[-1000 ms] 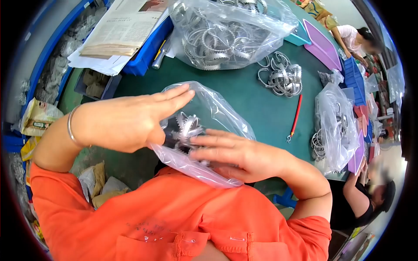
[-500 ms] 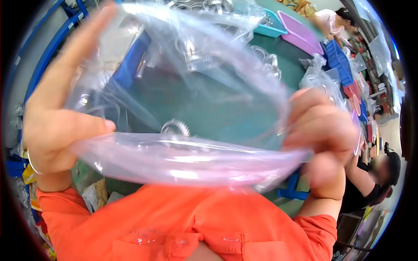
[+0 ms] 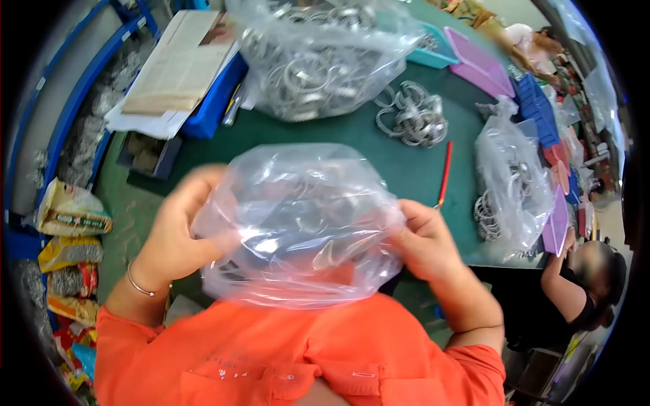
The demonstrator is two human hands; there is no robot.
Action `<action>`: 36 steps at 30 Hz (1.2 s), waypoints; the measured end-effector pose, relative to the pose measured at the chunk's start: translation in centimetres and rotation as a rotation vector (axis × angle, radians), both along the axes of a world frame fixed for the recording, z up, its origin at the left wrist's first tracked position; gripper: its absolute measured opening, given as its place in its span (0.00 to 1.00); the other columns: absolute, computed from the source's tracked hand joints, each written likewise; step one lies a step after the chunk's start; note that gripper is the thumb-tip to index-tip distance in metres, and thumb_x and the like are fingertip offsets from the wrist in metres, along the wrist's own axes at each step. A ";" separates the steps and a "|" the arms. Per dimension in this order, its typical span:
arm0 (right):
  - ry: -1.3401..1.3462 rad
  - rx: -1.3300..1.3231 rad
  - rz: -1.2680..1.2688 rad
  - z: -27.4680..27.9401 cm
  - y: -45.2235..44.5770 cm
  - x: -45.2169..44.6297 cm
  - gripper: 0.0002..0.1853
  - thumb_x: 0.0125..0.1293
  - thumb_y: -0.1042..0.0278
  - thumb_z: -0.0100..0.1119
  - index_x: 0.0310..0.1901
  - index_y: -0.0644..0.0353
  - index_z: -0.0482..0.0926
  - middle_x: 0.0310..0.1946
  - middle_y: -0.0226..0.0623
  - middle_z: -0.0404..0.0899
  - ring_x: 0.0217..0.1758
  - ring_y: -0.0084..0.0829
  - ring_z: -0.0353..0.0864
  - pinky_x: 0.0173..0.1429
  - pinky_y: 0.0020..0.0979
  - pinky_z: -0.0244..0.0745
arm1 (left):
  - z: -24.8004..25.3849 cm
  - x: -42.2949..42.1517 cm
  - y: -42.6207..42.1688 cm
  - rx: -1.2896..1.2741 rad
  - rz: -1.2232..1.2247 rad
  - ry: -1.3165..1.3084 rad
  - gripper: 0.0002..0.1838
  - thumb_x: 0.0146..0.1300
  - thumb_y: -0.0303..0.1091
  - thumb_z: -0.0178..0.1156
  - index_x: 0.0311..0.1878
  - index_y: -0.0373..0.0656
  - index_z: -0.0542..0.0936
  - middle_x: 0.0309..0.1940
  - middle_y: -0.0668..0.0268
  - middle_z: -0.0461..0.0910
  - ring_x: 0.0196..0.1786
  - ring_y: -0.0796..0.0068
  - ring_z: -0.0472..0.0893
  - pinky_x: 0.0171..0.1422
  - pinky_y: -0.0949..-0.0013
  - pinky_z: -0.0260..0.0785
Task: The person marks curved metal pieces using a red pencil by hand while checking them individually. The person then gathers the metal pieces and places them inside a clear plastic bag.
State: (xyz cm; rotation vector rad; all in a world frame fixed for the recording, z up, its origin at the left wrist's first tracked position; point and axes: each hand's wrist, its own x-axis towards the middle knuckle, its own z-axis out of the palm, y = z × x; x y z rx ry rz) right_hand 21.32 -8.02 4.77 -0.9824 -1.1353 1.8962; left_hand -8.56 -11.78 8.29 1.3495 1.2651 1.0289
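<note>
A clear plastic bag (image 3: pixel 305 223) is stretched between my two hands in front of my orange shirt. My left hand (image 3: pixel 189 230) grips its left side, with the thumb over the film and the fingers partly hidden behind it. At the opposite side my right hand (image 3: pixel 425 240) pinches the bag's edge between thumb and fingers. Shiny ring shapes show faintly through the film; I cannot tell whether they are inside the bag or behind it. Beyond it, a pile of metal hose clamps (image 3: pixel 416 116) lies on the green table (image 3: pixel 467 128).
A large bag of clamps (image 3: pixel 318 78) stands at the back. Papers (image 3: pixel 179 68) lie over a blue tray (image 3: pixel 215 98) at left. A red-handled tool (image 3: pixel 445 172) and another clear bag (image 3: pixel 511 183) lie right. One co-worker (image 3: pixel 569 291) sits at right, another (image 3: pixel 531 47) farther back.
The bag has dropped lower and away from the camera, and its wide-spread mouth has narrowed. Both hands have come down and closer together, bringing the table behind into view.
</note>
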 end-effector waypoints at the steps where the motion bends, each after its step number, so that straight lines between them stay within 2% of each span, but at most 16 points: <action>1: 0.173 -0.019 -0.076 -0.5 -0.1 -0.6 0.13 0.64 0.71 0.53 0.48 0.68 0.72 0.42 0.38 0.78 0.43 0.27 0.78 0.47 0.29 0.74 | -1.4 -0.8 0.6 -0.222 -0.168 0.012 0.15 0.52 0.27 0.64 0.44 0.34 0.76 0.37 0.66 0.77 0.39 0.81 0.76 0.45 0.77 0.67; 2: 0.422 -0.023 -0.149 -0.1 0.0 -1.3 0.15 0.63 0.68 0.54 0.50 0.67 0.71 0.45 0.43 0.77 0.45 0.33 0.78 0.49 0.34 0.74 | -2.5 -0.5 1.2 -0.242 -0.209 -0.065 0.05 0.58 0.23 0.57 0.36 0.32 0.78 0.35 0.62 0.80 0.37 0.76 0.79 0.44 0.74 0.71; 6: 0.911 -0.489 -0.371 -3.5 -0.3 -1.0 0.21 0.67 0.55 0.38 0.48 0.63 0.72 0.32 0.40 0.78 0.29 0.36 0.77 0.33 0.35 0.76 | -6.9 0.6 1.5 -0.531 -0.142 -0.795 0.09 0.60 0.26 0.52 0.42 0.31 0.73 0.38 0.50 0.79 0.39 0.59 0.81 0.46 0.53 0.76; 7: 0.772 -0.499 -0.462 -4.2 -0.7 -1.1 0.19 0.66 0.57 0.38 0.42 0.63 0.75 0.26 0.38 0.77 0.25 0.34 0.76 0.27 0.36 0.73 | -8.4 0.7 1.3 -0.492 -0.118 -1.002 0.11 0.60 0.29 0.52 0.43 0.32 0.73 0.35 0.51 0.78 0.36 0.58 0.81 0.44 0.50 0.76; 9: 1.092 -0.308 0.170 -7.6 -0.1 -0.3 0.14 0.64 0.63 0.47 0.37 0.66 0.77 0.30 0.39 0.78 0.30 0.31 0.78 0.37 0.30 0.75 | -8.4 1.2 2.1 -0.652 -0.024 -1.468 0.12 0.61 0.39 0.50 0.37 0.39 0.74 0.26 0.59 0.75 0.25 0.63 0.77 0.32 0.52 0.75; 11: 0.499 -0.299 -0.197 -7.2 -1.1 1.5 0.16 0.65 0.61 0.46 0.31 0.67 0.77 0.27 0.39 0.78 0.30 0.30 0.78 0.36 0.30 0.74 | -8.5 0.5 2.9 -0.713 -0.018 -1.523 0.13 0.63 0.43 0.46 0.29 0.44 0.71 0.21 0.64 0.72 0.19 0.67 0.71 0.25 0.58 0.69; 17: 0.924 0.060 -0.101 -6.5 -0.2 2.2 0.24 0.69 0.51 0.41 0.30 0.65 0.76 0.27 0.38 0.78 0.27 0.26 0.75 0.32 0.28 0.71 | -10.9 1.7 1.4 -0.526 0.289 -0.980 0.12 0.53 0.34 0.44 0.22 0.38 0.73 0.12 0.63 0.70 0.13 0.69 0.68 0.17 0.64 0.60; 20: 0.267 -0.058 -0.279 -5.2 1.5 3.5 0.19 0.69 0.56 0.44 0.32 0.65 0.75 0.26 0.34 0.77 0.28 0.24 0.75 0.35 0.25 0.70 | -9.5 2.0 2.8 -0.712 0.470 -1.176 0.13 0.53 0.37 0.43 0.17 0.43 0.70 0.11 0.66 0.69 0.15 0.72 0.68 0.18 0.65 0.60; 21: 0.096 -0.060 -0.331 -4.0 2.6 2.9 0.15 0.68 0.61 0.47 0.33 0.65 0.75 0.27 0.32 0.77 0.30 0.24 0.76 0.37 0.24 0.71 | -9.6 1.3 3.3 -0.676 0.271 -1.343 0.14 0.54 0.39 0.43 0.17 0.45 0.68 0.11 0.68 0.68 0.13 0.73 0.66 0.16 0.66 0.58; 23: -0.253 0.448 -0.647 -2.1 3.7 1.8 0.05 0.63 0.72 0.52 0.36 0.65 0.74 0.31 0.34 0.77 0.36 0.24 0.76 0.42 0.24 0.71 | -9.9 -0.1 4.4 -0.624 -0.190 -1.591 0.16 0.56 0.43 0.42 0.15 0.49 0.65 0.10 0.71 0.65 0.10 0.76 0.63 0.14 0.69 0.55; 25: -0.460 1.012 -0.704 0.8 3.6 1.1 0.07 0.57 0.78 0.56 0.38 0.65 0.74 0.35 0.37 0.77 0.40 0.28 0.76 0.46 0.27 0.71 | -9.5 0.4 5.7 -0.564 -0.179 -1.576 0.17 0.59 0.42 0.40 0.15 0.49 0.64 0.09 0.71 0.64 0.09 0.76 0.63 0.17 0.70 0.59; 27: -0.502 1.334 -0.063 4.0 2.5 -1.5 0.18 0.52 0.71 0.63 0.45 0.66 0.72 0.40 0.45 0.76 0.42 0.42 0.76 0.47 0.36 0.70 | -6.1 2.9 6.1 -0.656 -0.192 -1.651 0.20 0.63 0.43 0.39 0.15 0.49 0.64 0.08 0.70 0.62 0.09 0.75 0.64 0.20 0.70 0.61; 31: -0.852 1.031 0.451 0.8 2.4 -4.0 0.19 0.48 0.72 0.63 0.44 0.63 0.72 0.30 0.46 0.75 0.34 0.45 0.76 0.38 0.37 0.72 | -4.5 5.0 7.5 -0.709 -0.472 -1.863 0.23 0.66 0.47 0.38 0.15 0.49 0.62 0.11 0.69 0.63 0.13 0.72 0.68 0.23 0.66 0.62; 33: -0.660 0.996 0.327 2.1 4.0 -1.7 0.16 0.44 0.80 0.56 0.39 0.62 0.73 0.27 0.46 0.73 0.30 0.47 0.75 0.34 0.37 0.71 | -4.2 5.4 8.2 -0.485 -0.237 -1.620 0.23 0.66 0.49 0.38 0.22 0.45 0.72 0.19 0.65 0.72 0.24 0.66 0.76 0.33 0.60 0.69; 34: -0.702 1.002 0.227 4.2 4.7 -0.8 0.15 0.44 0.81 0.54 0.39 0.63 0.74 0.27 0.44 0.74 0.29 0.46 0.76 0.34 0.35 0.72 | -2.3 5.3 8.4 -0.596 0.002 -1.453 0.24 0.66 0.49 0.38 0.40 0.39 0.77 0.30 0.59 0.79 0.34 0.59 0.78 0.44 0.53 0.70; 36: -0.651 0.726 0.012 7.9 6.0 0.5 0.06 0.53 0.81 0.55 0.34 0.64 0.76 0.26 0.37 0.77 0.31 0.28 0.78 0.34 0.28 0.72 | -2.5 4.6 9.0 -0.566 -0.101 -1.253 0.25 0.65 0.47 0.40 0.52 0.36 0.73 0.39 0.57 0.80 0.41 0.60 0.78 0.49 0.57 0.71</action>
